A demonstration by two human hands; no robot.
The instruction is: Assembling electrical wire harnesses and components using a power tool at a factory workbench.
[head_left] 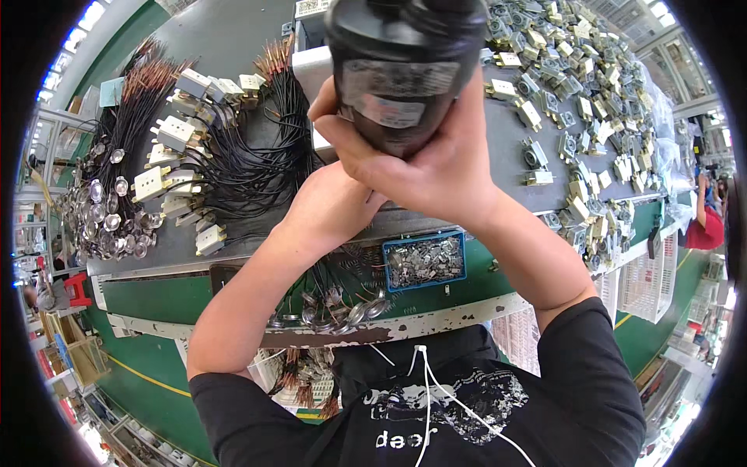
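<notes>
Item in hand: a dark, rounded bottle-shaped container (401, 70) with a pale label, raised close to the camera at the far centre of the view, well above the desk (233, 47). The right hand (420, 167) wraps it from below, fingers curled tight over the lower body; the left hand (331, 202) sits just under and behind the right, its fingers hidden, so whether it grips the container or only backs the other hand cannot be told. Neither hand touches any part on the desk. Far left: black wire harnesses (233, 148) with white connector blocks (175, 132) and bare copper ends, fanned in a heap; beside them, further left, a cluster of small round metal discs (109, 210). Far right: a wide scatter of small cream-and-grey components (576, 86). Near centre: a blue tray (424, 261) filled with small metal clips, and more disc-ended leads (334, 307) at the near desk edge. Progress, as a judgement: large stocks of loose parts lie unjoined on both sides, suggesting much assembly is left; no piece is under work at present.
</notes>
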